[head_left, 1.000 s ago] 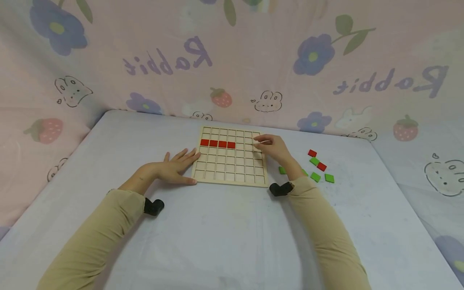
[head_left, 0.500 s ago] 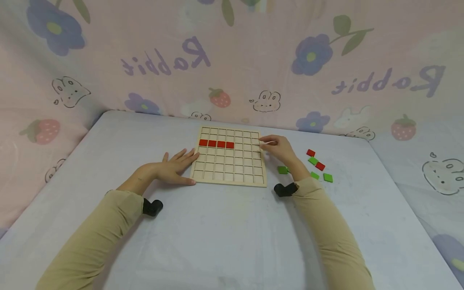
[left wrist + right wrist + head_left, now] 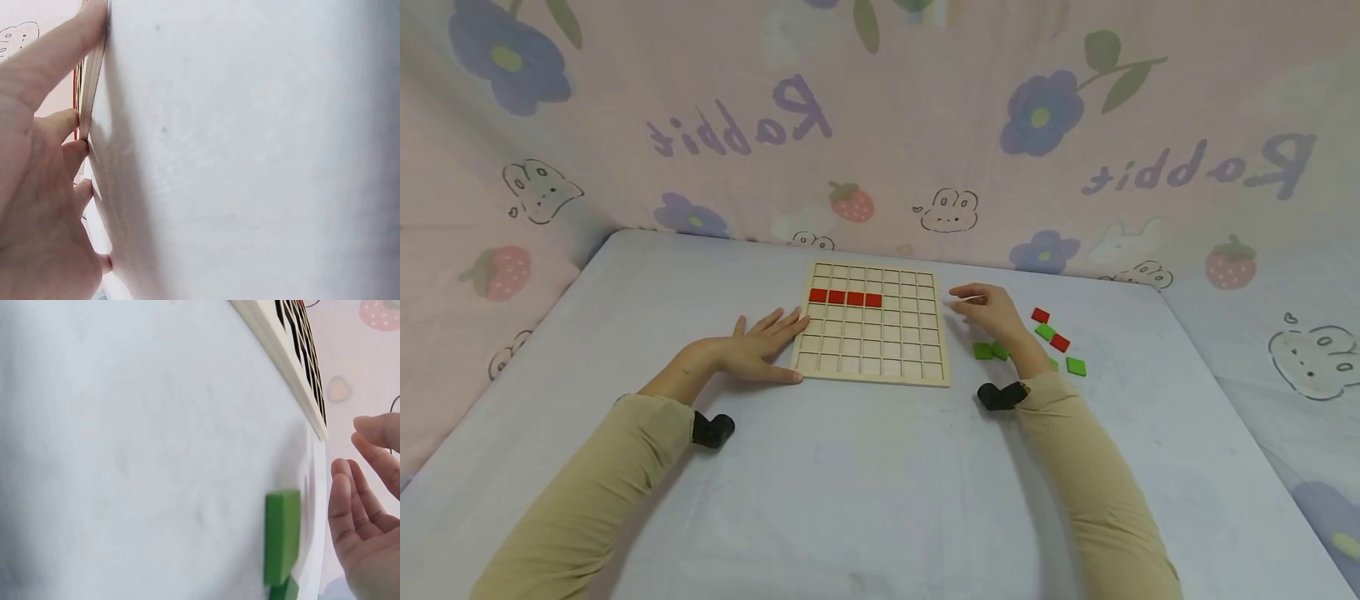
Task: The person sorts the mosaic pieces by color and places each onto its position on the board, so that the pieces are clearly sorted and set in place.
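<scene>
A square wooden grid board [image 3: 880, 343] lies on the table. Several red tiles [image 3: 837, 297] sit side by side in one of its rows, starting at the left column. My left hand [image 3: 756, 350] lies with fingers spread, thumb and fingertips touching the board's left edge; the left wrist view shows the hand [image 3: 37, 200] against that edge. Just off the board's right side hovers my right hand [image 3: 992, 315]. Its fingers are loosely bent, thumb near index, and nothing shows between them in the right wrist view. Below it there lies a green tile [image 3: 281, 537].
Right of the board are loose green tiles [image 3: 982, 351] and two red tiles [image 3: 1040, 316], some partly hidden by the right wrist. A white cloth [image 3: 850, 483] covers the table. A patterned curtain [image 3: 880, 125] stands behind the table.
My right hand has moved right, off the board's right edge towards the loose tiles. The left hand stays at the left edge. The red row looks the same.
</scene>
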A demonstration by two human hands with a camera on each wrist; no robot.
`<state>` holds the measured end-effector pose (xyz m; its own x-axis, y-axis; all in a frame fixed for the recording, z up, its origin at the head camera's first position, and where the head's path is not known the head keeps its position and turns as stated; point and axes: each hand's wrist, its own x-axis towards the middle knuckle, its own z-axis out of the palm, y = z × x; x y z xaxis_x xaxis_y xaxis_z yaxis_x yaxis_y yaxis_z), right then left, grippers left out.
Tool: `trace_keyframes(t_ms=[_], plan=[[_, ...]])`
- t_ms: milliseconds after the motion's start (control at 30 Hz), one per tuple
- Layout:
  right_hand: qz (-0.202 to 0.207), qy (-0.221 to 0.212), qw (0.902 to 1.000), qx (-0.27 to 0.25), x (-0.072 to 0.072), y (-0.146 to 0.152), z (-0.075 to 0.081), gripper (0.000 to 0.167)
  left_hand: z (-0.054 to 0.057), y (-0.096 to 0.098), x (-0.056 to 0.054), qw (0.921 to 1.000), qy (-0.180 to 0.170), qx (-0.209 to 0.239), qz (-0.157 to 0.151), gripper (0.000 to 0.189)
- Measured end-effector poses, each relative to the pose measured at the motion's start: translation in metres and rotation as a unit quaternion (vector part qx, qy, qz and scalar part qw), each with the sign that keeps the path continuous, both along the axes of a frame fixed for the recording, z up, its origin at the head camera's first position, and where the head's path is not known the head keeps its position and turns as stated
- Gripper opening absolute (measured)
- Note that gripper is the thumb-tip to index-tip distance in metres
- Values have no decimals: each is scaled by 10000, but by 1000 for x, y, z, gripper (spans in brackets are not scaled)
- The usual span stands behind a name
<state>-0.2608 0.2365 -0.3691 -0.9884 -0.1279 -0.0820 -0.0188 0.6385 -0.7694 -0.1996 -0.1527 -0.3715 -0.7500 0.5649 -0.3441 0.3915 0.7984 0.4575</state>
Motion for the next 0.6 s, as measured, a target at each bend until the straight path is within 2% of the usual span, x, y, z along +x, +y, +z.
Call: trace_keyframes(t_ms=[600], plan=[[-221,-134,9996,122,5,24,2,39,0,0,0,10000,1,0,3,95]])
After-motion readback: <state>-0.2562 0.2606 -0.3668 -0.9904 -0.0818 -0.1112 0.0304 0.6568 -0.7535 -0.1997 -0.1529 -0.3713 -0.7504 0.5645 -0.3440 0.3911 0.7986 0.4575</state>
